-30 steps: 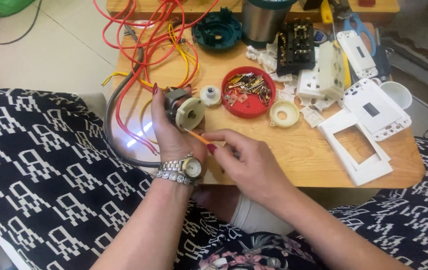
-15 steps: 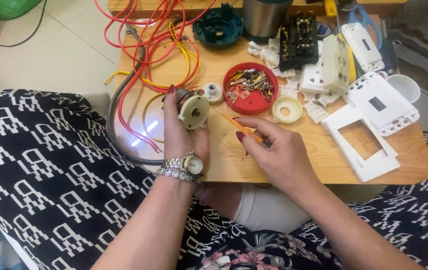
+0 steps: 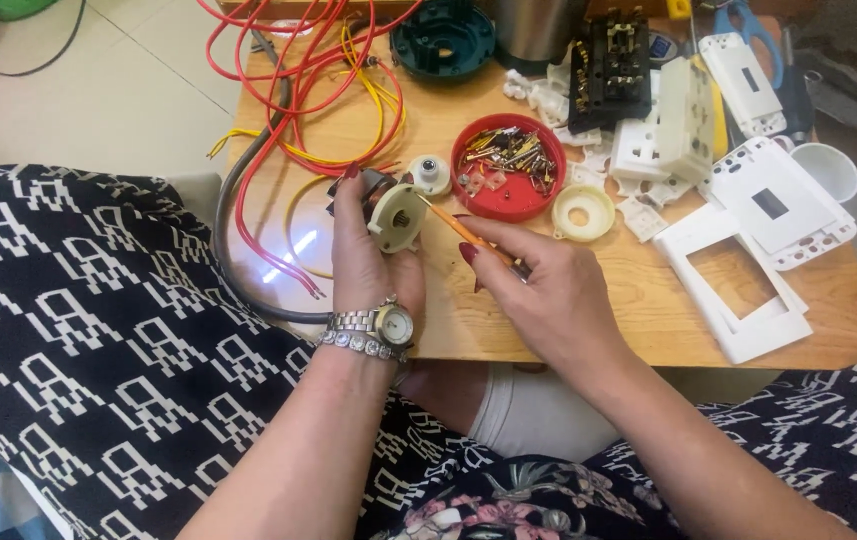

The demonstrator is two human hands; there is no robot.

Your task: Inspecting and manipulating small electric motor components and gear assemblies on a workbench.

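Both hands work just above the near edge of the small wooden table (image 3: 548, 330). Left hand (image 3: 373, 265), a silver wristwatch (image 3: 388, 325) on its wrist, is closed around a small dark motor-like part with a cream round plastic cap (image 3: 395, 212), the cap facing right toward the other hand. Right hand (image 3: 538, 290) pinches a slim orange-handled screwdriver (image 3: 468, 238) between thumb and fingers; its long axis runs from lower right up to the left, and the tip meets the middle of the cap. So the held part lies just left of the right hand, in line with the tool.

Just beyond them sit a small white round knob (image 3: 431, 173), a red round plastic dish of brass screws and contacts (image 3: 508, 165), and a cream plastic ring (image 3: 583, 212). To the right lie white rectangular switch plates and frames (image 3: 748, 270). Farther back are looping red and yellow wires (image 3: 318, 90), a grey cable (image 3: 233, 230), a dark green round housing (image 3: 443, 38) and a black terminal block (image 3: 613, 65).
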